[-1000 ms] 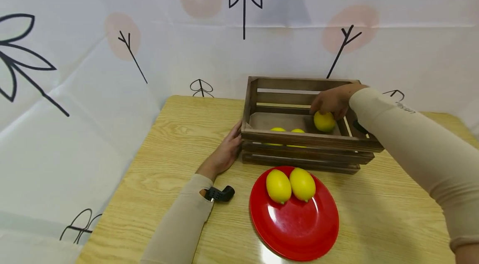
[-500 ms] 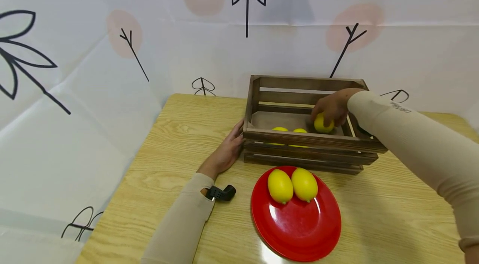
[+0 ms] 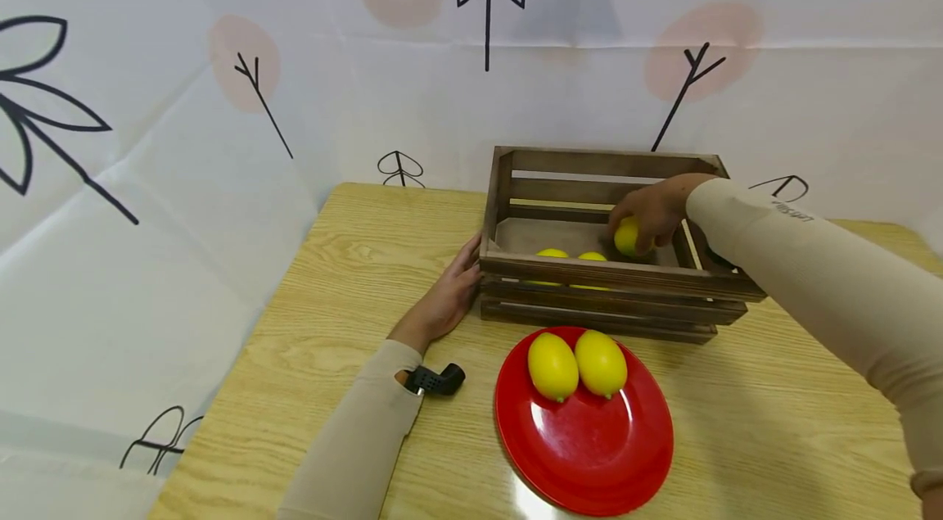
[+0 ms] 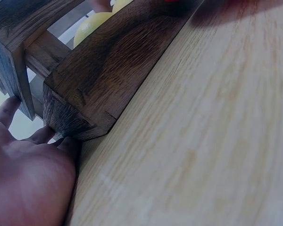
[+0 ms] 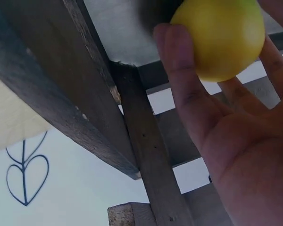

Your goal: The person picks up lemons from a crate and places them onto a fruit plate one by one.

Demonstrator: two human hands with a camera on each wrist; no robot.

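Note:
A slatted dark wooden crate (image 3: 619, 268) stands at the back of the table. Inside it, at the right end, my right hand (image 3: 656, 209) grips a lemon (image 3: 626, 237); the right wrist view shows thumb and fingers around this lemon (image 5: 221, 40). Two more lemons lie behind the crate's front slats, partly hidden, one of them a lemon (image 3: 551, 254) toward the left. My left hand (image 3: 445, 299) rests against the crate's left end, its fingertips touching the wood in the left wrist view, palm (image 4: 30, 179) near the tabletop.
A red plate (image 3: 589, 454) sits in front of the crate, bearing a left lemon (image 3: 552, 366) and a right lemon (image 3: 601, 363) side by side. The wooden table (image 3: 331, 291) meets a patterned white cloth (image 3: 309, 53) behind and at the left.
Within the crate, the right hand's hold on the lemon has shifted, and the lemon has moved slightly left. The left hand stays against the crate; the whole view has shifted a little.

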